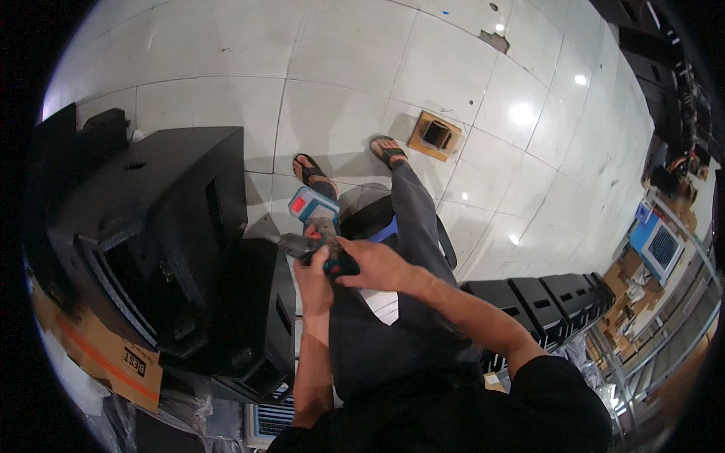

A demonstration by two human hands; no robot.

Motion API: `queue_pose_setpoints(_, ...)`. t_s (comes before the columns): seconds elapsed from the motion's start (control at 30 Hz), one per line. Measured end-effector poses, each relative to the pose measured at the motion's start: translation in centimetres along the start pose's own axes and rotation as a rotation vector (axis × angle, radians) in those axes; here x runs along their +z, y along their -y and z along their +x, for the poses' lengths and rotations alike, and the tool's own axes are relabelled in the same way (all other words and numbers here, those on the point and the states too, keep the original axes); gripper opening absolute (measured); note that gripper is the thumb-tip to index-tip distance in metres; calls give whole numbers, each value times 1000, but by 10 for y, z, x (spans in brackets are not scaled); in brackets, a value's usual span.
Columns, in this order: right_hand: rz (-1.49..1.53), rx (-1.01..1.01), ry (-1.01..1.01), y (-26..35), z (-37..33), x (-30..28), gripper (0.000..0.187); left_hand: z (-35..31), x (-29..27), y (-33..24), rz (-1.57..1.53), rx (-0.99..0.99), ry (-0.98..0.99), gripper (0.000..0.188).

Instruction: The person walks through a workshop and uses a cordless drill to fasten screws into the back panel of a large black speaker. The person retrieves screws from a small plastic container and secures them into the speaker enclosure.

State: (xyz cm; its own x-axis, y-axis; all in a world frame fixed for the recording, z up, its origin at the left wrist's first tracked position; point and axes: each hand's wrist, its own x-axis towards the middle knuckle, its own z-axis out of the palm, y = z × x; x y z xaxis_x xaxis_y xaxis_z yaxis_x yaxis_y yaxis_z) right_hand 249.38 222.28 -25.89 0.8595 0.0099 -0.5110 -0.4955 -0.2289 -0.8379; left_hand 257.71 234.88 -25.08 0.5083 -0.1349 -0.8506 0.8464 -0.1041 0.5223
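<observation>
In front of my legs I hold a cordless drill [323,226], its battery end, pale blue with a red patch, pointing away from me. My left hand [313,278] is closed on the near side of its body, thumb up. My right hand [371,263] is closed round the dark, teal-tinged end from the right. The grey end on the left is blurred, so I cannot tell whether a bit is fitted. Beside my left forearm stand large black speaker cabinets [155,189]; one cabinet's opening faces me.
A wooden block with a dark square opening [436,136] lies on the tiled floor [340,45] beyond my right foot. Several black cabinets [540,302] line up at right, near a metal rail [664,340]. Cardboard [113,362] and plastic wrap [189,411] lie at lower left.
</observation>
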Motion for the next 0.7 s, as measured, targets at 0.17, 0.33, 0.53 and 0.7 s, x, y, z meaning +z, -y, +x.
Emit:
queue_pose_setpoints(0.17, 82, 582, -471, -150, 0, -71, 33, 22, -24, 34, -304, -140, -8, 44)
queue_pose_setpoints(0.33, -116, 1037, -496, -416, -7, -80, 41, 35, -3, 67, -260, -193, -100, 28)
queue_pose_setpoints(0.53, -160, 850, -700, -535, 64, -98, 52, 53, 1, 101, -57, -217, -108, 35)
queue_pose_setpoints(0.7, -508, 938, -619, -582, 61, -107, 49, 70, -7, 104, -7, -226, -121, 37)
